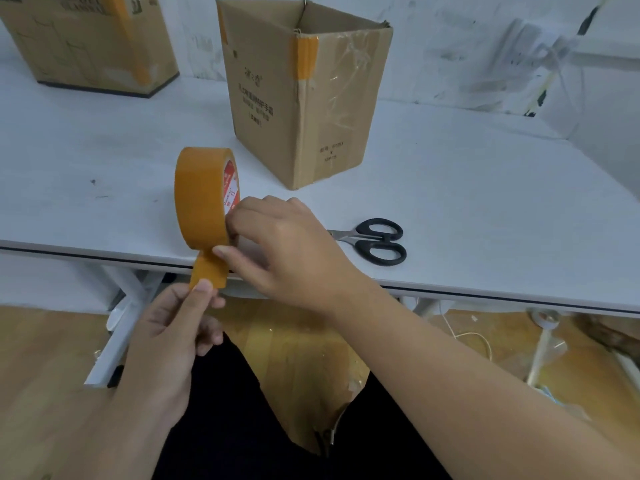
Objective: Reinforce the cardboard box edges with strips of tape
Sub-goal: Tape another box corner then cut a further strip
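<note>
Two boxes point(298, 95) point(90, 39), one tape roll point(202, 197), one scissors point(375, 240)

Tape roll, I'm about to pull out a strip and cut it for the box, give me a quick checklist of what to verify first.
1. Free end of tape pinched by the left hand: ok.
2. Tape roll steadied by the right hand, with a firm grip at its side: ok.
3. Strip long enough for a box edge: not ok, only a short tab is peeled.
4. Scissors in reach on the table, beside the right hand: ok.
5. Open cardboard box upright, near corner facing you: ok.
6. That corner taped full height: not ok, orange tape covers only the top part.
</note>
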A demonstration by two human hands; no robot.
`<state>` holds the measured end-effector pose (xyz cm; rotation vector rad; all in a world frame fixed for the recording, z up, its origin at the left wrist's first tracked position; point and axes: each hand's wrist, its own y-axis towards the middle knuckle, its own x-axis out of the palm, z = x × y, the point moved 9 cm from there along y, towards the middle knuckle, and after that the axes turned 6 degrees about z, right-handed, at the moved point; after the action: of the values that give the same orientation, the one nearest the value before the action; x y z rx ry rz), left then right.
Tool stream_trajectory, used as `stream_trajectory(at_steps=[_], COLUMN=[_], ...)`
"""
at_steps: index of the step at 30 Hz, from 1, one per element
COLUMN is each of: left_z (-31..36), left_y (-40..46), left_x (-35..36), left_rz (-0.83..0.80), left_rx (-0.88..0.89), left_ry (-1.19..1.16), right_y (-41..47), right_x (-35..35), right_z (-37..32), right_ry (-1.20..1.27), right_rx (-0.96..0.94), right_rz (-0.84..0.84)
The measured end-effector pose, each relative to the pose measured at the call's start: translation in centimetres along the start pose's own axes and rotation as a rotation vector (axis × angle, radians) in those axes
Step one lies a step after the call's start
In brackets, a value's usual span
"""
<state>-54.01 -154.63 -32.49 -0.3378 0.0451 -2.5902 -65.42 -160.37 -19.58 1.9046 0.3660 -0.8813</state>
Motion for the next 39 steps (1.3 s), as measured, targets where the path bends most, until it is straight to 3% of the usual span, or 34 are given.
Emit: stream_trajectory(at_steps=[24, 34, 39], left_z=[2.9, 0.7, -0.3], left_y=[-1.1, -1.6, -2.0], left_x=[0.5, -1.1, -0.9], left_rz=[0.141, 0.212, 0.160], left_rx=[0.217, 0.177, 0.104], left_ry=[-0.089, -0.096, -0.052], right_y=[0.0, 0.0, -0.1], right_x=[-0.2, -0.2, 0.2], right_z=[0.6, 0.3, 0.5], right_ry=[0.118, 0.040, 0.044], right_rx=[0.097, 0.077, 0.102], right_rz=[0.050, 0.037, -0.009])
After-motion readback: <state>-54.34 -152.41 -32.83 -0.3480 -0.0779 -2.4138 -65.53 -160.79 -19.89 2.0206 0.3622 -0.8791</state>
